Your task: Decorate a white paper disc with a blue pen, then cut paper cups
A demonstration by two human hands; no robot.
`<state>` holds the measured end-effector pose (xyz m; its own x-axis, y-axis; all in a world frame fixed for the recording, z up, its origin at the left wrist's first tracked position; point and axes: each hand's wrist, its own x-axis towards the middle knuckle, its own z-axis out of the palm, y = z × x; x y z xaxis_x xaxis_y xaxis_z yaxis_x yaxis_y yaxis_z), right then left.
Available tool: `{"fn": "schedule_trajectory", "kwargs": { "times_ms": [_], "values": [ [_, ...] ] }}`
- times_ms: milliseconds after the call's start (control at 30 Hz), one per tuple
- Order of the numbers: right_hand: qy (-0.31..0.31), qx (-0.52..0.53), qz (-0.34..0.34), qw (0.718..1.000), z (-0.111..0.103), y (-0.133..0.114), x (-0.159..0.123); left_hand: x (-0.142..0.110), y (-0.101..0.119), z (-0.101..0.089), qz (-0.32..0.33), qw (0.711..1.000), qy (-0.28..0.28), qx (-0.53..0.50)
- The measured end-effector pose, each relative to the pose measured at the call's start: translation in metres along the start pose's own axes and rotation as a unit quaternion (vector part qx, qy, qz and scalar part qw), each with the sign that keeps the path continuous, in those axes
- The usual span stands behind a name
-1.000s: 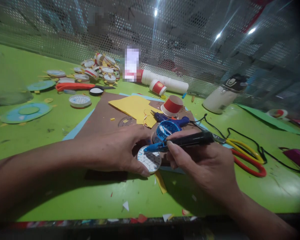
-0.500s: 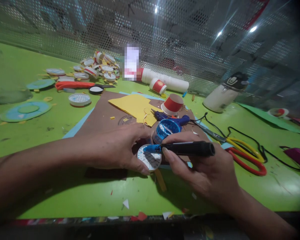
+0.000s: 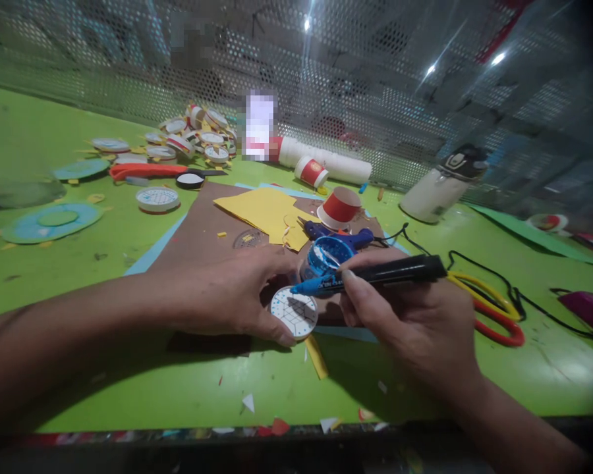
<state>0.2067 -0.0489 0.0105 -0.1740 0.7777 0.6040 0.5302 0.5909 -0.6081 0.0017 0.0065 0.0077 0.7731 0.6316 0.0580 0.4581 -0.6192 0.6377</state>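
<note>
My left hand (image 3: 227, 293) grips a small white disc (image 3: 296, 319) by its left edge, between thumb and fingers. Black lines divide the disc's top, and blue dots run round its rim. In my right hand (image 3: 415, 322) is a black marker (image 3: 400, 270), held like a pen. Its front end is stained blue, with the tip at the upper part of the disc. Just behind the disc stands a small clear cup of blue paint (image 3: 326, 255). A yellow paper strip (image 3: 316, 359) sticks out below the disc.
Yellow paper (image 3: 257, 207) lies on a brown sheet (image 3: 188, 230). Blue-handled pliers (image 3: 358, 238), a red paper cup (image 3: 340, 205) and scissors (image 3: 499, 322) surround the work area. Decorated discs (image 3: 197, 135) are piled at the back left. A bottle (image 3: 435, 187) stands at right.
My right hand has shifted right and turned the marker to a steeper slant, so more of the disc's lines and dots show. My left hand and the disc stay in place.
</note>
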Motion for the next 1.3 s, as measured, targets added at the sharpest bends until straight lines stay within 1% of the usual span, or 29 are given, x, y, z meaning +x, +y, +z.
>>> {"fn": "schedule_trajectory", "kwargs": {
  "times_ms": [100, 267, 533, 733, 867, 1000, 1100, 1167, 1300],
  "values": [
    [-0.015, 0.024, 0.016, 0.999, 0.0028, -0.0006, 0.0007, 0.0003, 0.0007, 0.0, -0.006, 1.0, -0.001, -0.004],
    [0.0, 0.046, 0.009, 0.999, 0.0059, 0.0029, -0.0015, 0.0009, 0.0018, -0.0002, -0.013, 1.0, -0.005, -0.016],
    [-0.033, 0.017, -0.01, 0.999, 0.0019, -0.0004, -0.001, 0.0007, 0.0011, -0.0001, -0.008, 1.0, -0.004, -0.008],
    [-0.045, -0.036, -0.069, 0.996, 0.0018, 0.0004, 0.001, 0.0009, 0.0008, 0.0008, -0.001, 1.0, 0.006, -0.016],
    [-0.023, -0.035, -0.067, 0.997, 0.0033, 0.0007, -0.0005, 0.0, 0.0008, 0.0001, -0.01, 1.0, 0.001, -0.012],
    [0.029, -0.014, -0.012, 0.999, 0.0028, 0.0034, -0.0027, 0.0002, 0.0026, -0.0012, -0.035, 0.999, -0.001, 0.01],
    [0.067, -0.02, 0.024, 0.997, 0.0014, 0.0051, -0.0033, 0.0014, 0.0046, -0.0015, -0.049, 0.999, -0.005, 0.018],
    [0.069, -0.026, 0.022, 0.997, 0.0012, 0.0051, -0.0031, 0.0019, 0.0049, -0.001, -0.047, 0.999, -0.009, 0.013],
    [0.05, -0.012, -0.004, 0.999, 0.0018, 0.0014, -0.0008, 0.0011, 0.0027, 0.0006, -0.031, 0.999, -0.002, 0.009]
  ]
}}
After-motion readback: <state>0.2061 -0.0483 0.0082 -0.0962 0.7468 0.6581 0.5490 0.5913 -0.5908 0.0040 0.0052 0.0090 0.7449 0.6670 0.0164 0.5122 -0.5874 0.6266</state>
